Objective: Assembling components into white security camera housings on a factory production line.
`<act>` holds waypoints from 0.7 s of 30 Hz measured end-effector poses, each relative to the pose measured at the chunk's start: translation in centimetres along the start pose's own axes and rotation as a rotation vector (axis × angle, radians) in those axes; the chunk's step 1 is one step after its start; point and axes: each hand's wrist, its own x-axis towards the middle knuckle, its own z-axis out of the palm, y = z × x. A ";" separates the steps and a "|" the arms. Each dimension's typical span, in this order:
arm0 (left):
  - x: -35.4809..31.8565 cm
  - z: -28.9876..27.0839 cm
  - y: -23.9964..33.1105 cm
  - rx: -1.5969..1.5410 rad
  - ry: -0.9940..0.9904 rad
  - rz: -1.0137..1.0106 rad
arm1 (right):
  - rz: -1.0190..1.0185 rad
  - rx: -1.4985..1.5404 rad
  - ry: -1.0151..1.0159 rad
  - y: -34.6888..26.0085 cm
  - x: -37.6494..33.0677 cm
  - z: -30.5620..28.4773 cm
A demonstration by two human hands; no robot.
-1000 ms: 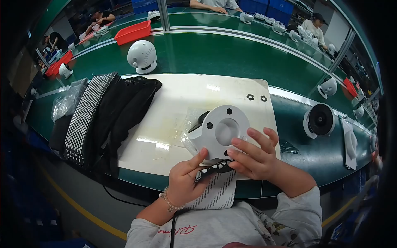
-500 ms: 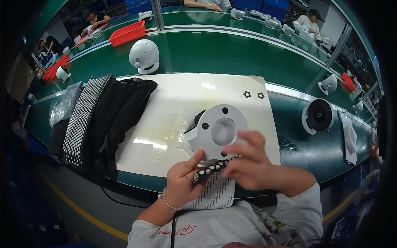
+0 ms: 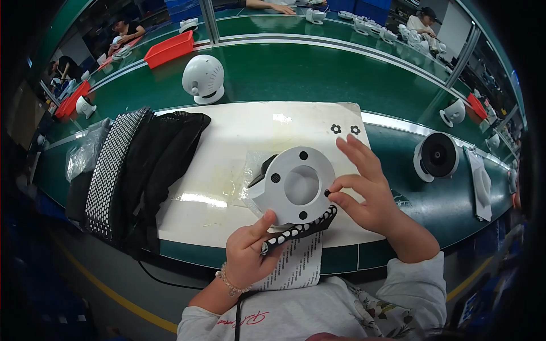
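A white fan lies tipped on the pale mat, its round base with a central recess turned up. Three black round pads show on the base, one of them a dark pad at the top. My left hand grips a black sticker strip with rows of round white gaps, its backing sheet hanging toward my lap. The left thumb rests at the base's near edge. With thumb and forefinger, my right hand pinches a small black round pad at the base's right edge, other fingers raised.
Black mesh cloth, a white-dotted black sheet and a clear plastic bag lie left. One white fan stands beyond the mat, another with a black front at right. Red trays and co-workers are farther off.
My right hand has come up from the strip and base's near edge to the base's right edge. Its pinched pad now shows. My left hand keeps its grip on the strip.
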 end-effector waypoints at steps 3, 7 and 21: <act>-0.2 0.1 -0.1 0.004 0.004 -0.005 | -0.358 -0.317 0.073 0.7 -0.5 -0.1; -0.5 0.3 -0.2 -0.015 0.009 -0.043 | -0.288 -0.147 0.171 2.0 -0.8 0.4; -1.6 -3.1 -0.2 -0.218 0.089 -0.125 | 0.691 1.189 0.183 6.0 4.0 0.3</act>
